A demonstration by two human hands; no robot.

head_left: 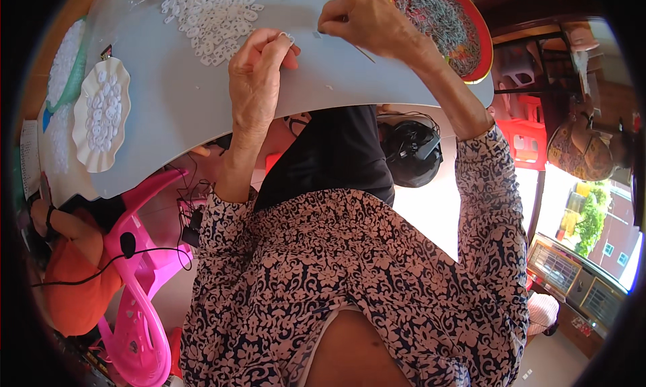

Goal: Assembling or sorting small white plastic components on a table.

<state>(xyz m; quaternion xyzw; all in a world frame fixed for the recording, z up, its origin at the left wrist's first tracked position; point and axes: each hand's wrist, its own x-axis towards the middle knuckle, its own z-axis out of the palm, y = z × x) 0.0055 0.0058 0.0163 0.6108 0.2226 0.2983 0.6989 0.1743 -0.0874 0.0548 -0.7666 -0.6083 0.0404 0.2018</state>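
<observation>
Pinching a small white oval piece point(289, 38) between thumb and fingers, the left hand point(257, 77) is hovering over the grey table point(168, 108), near its front edge. The right hand point(378, 25) is bending at the wrist, its fingertips pressing together just beside the left; whether they are gripping something, I cannot tell. A thin rod point(364, 52) is poking out from under that hand. Beyond the left hand, a heap of white pieces point(214, 25) is covering part of the tabletop. A red bowl with a yellow rim point(486, 38), next to the right forearm, is holding many small grey pieces point(437, 13). Toward the table's left end, a wavy-edged cream tray point(81, 128) is carrying more white ovals point(104, 111).
</observation>
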